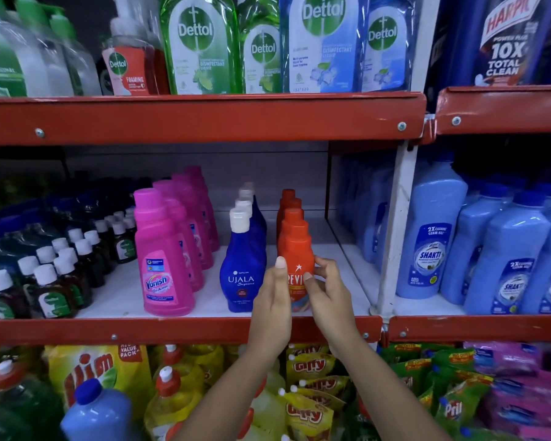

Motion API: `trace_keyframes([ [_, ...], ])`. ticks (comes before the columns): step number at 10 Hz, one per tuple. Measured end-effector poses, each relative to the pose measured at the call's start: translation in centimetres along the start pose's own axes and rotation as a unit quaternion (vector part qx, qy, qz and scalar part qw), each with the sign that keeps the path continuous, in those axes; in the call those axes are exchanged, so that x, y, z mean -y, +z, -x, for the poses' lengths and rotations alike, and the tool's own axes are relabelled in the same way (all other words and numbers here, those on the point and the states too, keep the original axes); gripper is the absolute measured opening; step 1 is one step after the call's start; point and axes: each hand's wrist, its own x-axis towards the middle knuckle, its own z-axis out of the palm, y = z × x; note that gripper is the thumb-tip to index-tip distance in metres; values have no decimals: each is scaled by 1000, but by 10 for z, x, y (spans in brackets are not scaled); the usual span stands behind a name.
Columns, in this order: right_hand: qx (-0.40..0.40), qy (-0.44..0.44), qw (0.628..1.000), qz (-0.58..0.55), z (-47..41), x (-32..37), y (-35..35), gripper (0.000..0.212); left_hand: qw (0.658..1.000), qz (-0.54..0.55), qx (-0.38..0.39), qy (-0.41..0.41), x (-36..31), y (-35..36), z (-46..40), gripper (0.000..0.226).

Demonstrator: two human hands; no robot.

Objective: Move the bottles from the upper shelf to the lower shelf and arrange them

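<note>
So the orange Revive bottle (295,249) is the thing I'm watching here. It stands upright at the front of the white middle shelf (347,291), heading a short row of matching orange bottles (289,202) that runs straight back behind it. Both hands are on it: the left hand (272,300) is pressed flat along its left side with the thumb pointing up at the label's edge, and the right hand (326,294) is curled around its right side, fingertips (309,278) touching the label. So it's clamped between the two palms, sitting on the shelf as far as I can tell.

Just left of the orange bottle is a blue Ujala bottle (240,268) with a white cap, also fronting its own row. Further left of that is a row of pink Vanish bottles (163,259), and beyond them a crowd of small dark bottles with white caps (61,275). To the right of the orange bottle, past a white upright post (395,230), stand pale blue Shakti bottles (430,237). Above it, on the red-edged upper shelf (204,117), are green and blue Dettol bottles (198,43). Below it are yellow Vim bottles (175,393) and Giffy pouches (309,370).
</note>
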Motion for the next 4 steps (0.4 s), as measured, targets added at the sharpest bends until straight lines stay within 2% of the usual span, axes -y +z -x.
trace_keyframes([
  [3,21,20,999,22,5,7,-2,30,1000,-18,9,5,-6,-1,6,69],
  [4,-18,-29,994,99,11,18,-6,46,996,-40,-7,74,-16,-4,10,51],
])
